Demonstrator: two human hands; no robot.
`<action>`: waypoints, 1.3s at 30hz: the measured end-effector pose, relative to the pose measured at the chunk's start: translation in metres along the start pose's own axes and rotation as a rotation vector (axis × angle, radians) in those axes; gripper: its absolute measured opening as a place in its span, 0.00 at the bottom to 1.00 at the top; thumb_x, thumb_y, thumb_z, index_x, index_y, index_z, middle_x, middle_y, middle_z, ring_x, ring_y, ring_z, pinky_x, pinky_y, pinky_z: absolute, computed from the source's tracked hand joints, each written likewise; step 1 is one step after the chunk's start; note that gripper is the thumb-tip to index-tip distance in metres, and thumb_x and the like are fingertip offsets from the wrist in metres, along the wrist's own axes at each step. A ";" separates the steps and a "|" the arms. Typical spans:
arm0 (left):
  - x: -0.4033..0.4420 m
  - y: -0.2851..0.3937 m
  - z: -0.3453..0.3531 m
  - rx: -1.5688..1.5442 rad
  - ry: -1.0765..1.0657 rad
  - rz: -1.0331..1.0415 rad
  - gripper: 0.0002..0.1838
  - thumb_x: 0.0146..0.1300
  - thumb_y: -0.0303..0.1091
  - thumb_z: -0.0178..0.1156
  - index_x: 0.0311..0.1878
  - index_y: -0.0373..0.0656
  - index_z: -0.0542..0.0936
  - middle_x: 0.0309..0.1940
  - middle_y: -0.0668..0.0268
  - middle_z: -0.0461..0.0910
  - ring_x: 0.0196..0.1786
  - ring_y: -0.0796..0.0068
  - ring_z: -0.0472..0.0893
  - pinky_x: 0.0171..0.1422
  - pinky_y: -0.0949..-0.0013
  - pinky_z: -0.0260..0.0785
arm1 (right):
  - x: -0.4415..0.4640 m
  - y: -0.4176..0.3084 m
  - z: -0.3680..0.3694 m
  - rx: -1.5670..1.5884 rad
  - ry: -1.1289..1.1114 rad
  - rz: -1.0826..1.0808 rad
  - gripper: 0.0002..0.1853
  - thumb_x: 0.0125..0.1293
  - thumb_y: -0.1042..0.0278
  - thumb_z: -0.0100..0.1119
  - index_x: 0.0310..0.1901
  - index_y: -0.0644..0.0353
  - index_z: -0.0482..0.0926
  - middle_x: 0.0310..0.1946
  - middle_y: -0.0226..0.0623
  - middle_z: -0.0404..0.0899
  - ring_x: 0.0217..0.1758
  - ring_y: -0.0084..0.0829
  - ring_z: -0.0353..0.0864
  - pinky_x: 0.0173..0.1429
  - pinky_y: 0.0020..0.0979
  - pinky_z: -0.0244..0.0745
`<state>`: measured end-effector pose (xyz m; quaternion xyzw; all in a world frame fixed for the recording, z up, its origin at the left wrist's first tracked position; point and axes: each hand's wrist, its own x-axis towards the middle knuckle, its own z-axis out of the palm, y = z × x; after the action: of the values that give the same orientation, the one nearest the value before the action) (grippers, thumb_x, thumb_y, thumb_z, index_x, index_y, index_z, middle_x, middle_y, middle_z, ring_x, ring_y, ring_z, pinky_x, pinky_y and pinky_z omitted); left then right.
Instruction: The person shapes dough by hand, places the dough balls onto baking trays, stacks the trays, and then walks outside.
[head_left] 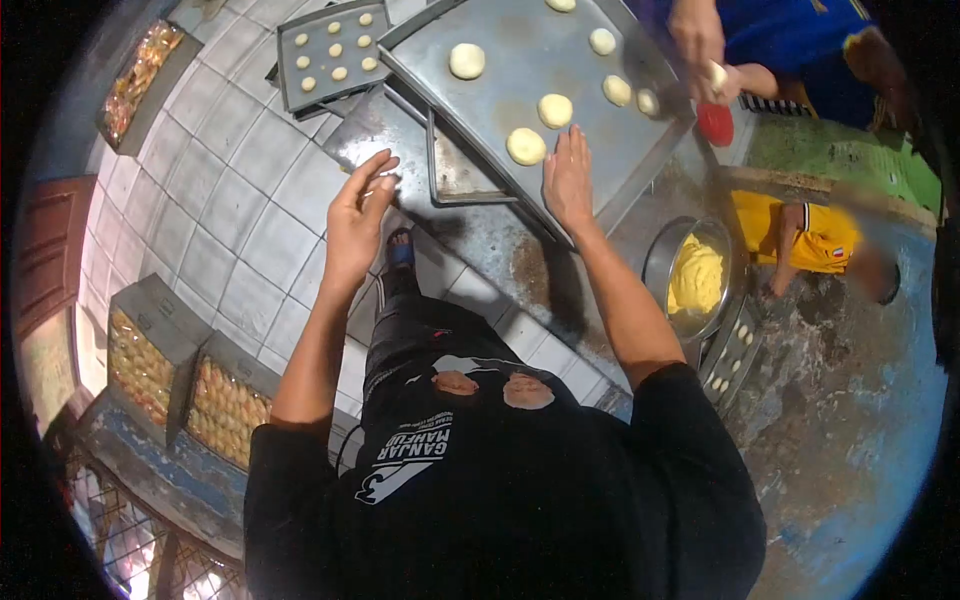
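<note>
My right hand (570, 185) is stretched out flat over the near side of a large metal baking tray (610, 150). Its fingertips are beside a flattened dough round (526, 147) and just below another dough round (555, 111). Several more pale rounds lie on this tray, among them a bigger dough piece (466, 61) toward its left. Off the tray's left side, my left hand (358, 222) hangs in the air with fingers loosely bent and apart, holding nothing. Under it are the tiled floor and the metal tabletop's edge.
Across the tray, another person's hands (705, 50) hold a small pale piece. A metal bowl (655, 268) contains yellow filling (697, 275). A smaller tray (290, 75) of dough balls stands top left. Boxes of packed pastries (150, 315) sit at left. A person in yellow (770, 225) is at right.
</note>
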<state>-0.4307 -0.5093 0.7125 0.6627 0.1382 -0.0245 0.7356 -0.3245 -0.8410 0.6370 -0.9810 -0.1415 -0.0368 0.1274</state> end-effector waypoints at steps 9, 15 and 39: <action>-0.010 0.015 0.019 -0.157 -0.048 0.105 0.17 0.76 0.31 0.51 0.63 0.34 0.76 0.53 0.60 0.82 0.51 0.74 0.81 0.56 0.70 0.75 | 0.046 -0.010 -0.103 0.764 -0.309 0.442 0.24 0.75 0.53 0.52 0.59 0.66 0.80 0.56 0.43 0.82 0.62 0.34 0.78 0.68 0.38 0.69; -0.036 0.007 0.068 -0.139 -0.130 0.017 0.15 0.77 0.33 0.54 0.61 0.39 0.78 0.48 0.61 0.83 0.43 0.79 0.81 0.46 0.75 0.76 | 0.021 -0.055 -0.046 0.300 -0.069 0.031 0.19 0.62 0.65 0.59 0.52 0.65 0.81 0.46 0.56 0.84 0.53 0.53 0.84 0.60 0.47 0.75; -0.281 -0.039 0.362 0.012 -0.542 -0.115 0.25 0.77 0.54 0.52 0.50 0.36 0.77 0.35 0.65 0.82 0.36 0.78 0.77 0.36 0.69 0.69 | -0.411 0.030 -0.198 1.479 0.592 0.581 0.11 0.71 0.74 0.62 0.51 0.70 0.80 0.39 0.31 0.84 0.41 0.19 0.80 0.48 0.24 0.76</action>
<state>-0.6472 -0.9112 0.7711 0.6275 -0.0262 -0.2435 0.7391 -0.7168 -1.0307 0.7759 -0.5922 0.1676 -0.1558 0.7726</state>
